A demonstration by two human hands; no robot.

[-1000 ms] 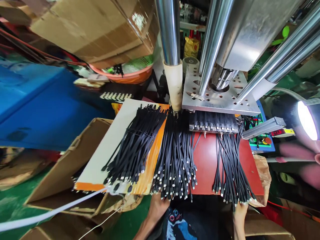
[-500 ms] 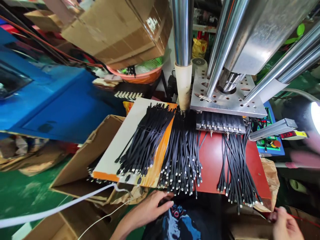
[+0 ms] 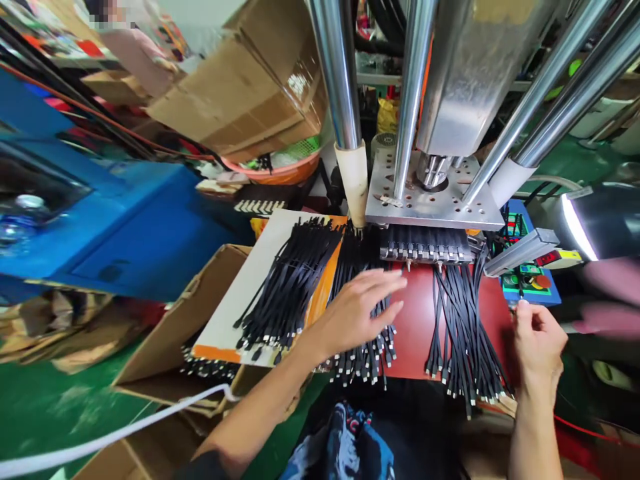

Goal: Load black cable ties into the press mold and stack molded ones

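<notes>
My left hand (image 3: 357, 310) reaches forward with its fingers stretched out and apart, hovering over the middle pile of black cables (image 3: 360, 320) on the red work surface (image 3: 417, 320). My right hand (image 3: 537, 340) is raised at the right edge of that surface, fingers curled in a pinch just below the blue control box (image 3: 525, 280); what they hold, if anything, I cannot make out. A second cable bundle (image 3: 463, 333) lies between my hands. A third (image 3: 290, 287) rests on a white and orange board (image 3: 235, 313). The metal mould (image 3: 425, 243) holds a row of cable ends.
Chrome press columns (image 3: 340, 73) rise from a drilled metal plate (image 3: 433, 200). Open cardboard boxes (image 3: 165, 347) sit to the left, beside a blue machine (image 3: 125, 233). A bright lamp (image 3: 595, 223) stands at the right. An orange basket (image 3: 280, 167) is behind. A white strap (image 3: 100, 440) crosses bottom left.
Both hands have risen from below the table edge: the left moved forward over the middle cables, the right moved up towards the control box. The view shifted slightly.
</notes>
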